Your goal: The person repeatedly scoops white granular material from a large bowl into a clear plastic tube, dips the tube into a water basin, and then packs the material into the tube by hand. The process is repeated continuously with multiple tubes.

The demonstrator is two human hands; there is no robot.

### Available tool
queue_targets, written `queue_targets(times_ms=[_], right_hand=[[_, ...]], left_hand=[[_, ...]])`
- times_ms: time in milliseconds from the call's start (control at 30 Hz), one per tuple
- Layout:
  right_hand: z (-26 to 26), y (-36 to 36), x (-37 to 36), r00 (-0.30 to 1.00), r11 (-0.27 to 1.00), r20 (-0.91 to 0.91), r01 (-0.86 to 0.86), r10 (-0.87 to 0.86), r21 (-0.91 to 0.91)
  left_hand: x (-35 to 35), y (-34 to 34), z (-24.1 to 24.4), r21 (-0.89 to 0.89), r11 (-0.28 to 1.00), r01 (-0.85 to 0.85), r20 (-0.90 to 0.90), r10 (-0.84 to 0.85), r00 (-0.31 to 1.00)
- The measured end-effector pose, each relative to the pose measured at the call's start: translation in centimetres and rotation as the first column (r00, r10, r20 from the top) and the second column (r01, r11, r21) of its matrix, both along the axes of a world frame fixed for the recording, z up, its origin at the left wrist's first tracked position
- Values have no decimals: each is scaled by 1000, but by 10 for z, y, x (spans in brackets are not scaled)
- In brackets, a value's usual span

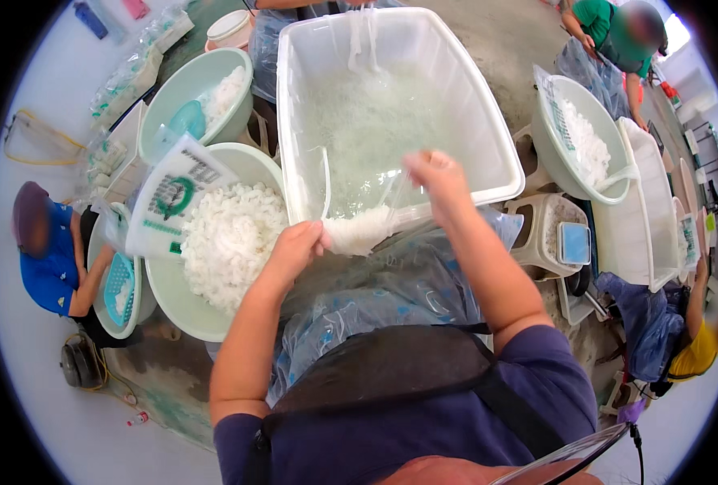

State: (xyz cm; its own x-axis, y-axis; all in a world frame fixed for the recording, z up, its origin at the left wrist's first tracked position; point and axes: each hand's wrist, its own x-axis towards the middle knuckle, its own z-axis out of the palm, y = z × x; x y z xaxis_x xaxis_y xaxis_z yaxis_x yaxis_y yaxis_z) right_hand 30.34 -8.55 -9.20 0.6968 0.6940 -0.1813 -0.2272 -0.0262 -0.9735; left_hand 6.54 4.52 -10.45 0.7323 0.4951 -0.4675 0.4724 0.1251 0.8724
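My left hand (298,250) grips one end of a bundle of white noodle-like strands (362,231) at the near rim of a white rectangular tub (504,176). Blurred by motion, my right hand (436,179) is above the tub's near right part, fingers pinched on thin translucent strands that stretch down towards the bundle. Cloudy water with loose strands (389,115) lies inside the tub. Left of it, a pale green basin (171,309) holds a heap of white knotted strand bundles (225,242) and a printed plastic bag (171,200).
Across the tub, a person's hands (359,2) hold hanging strands. Another basin (150,118) with a blue bowl (188,119) stands at far left. On the right are a basin of white bundles (583,142) and a stool (531,233) bearing a small scale (574,244). Other people work on both sides.
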Motion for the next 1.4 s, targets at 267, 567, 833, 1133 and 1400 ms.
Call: queue_targets(times_ms=[267,567,833,1133,1400], right_hand=[[13,-31,-104,417,618,463,-616,782,-490],[5,8,-74,317,607,848,-795,424,-6],[68,-6,-96,331,286,276,-939,902,191],[19,2,-110,234,836,881,-483,410,-261],[30,-1,-101,239,643,713,-671,659,-369]], left_hand=[[17,-48,40,-865,442,-238,162,695,700],[-34,-38,65,-735,591,333,582,298,756],[-32,-45,36,30,907,-420,519,345,782],[-9,-70,50,-87,934,-347,645,318,695],[-37,-35,68,978,204,-54,134,-402,906]])
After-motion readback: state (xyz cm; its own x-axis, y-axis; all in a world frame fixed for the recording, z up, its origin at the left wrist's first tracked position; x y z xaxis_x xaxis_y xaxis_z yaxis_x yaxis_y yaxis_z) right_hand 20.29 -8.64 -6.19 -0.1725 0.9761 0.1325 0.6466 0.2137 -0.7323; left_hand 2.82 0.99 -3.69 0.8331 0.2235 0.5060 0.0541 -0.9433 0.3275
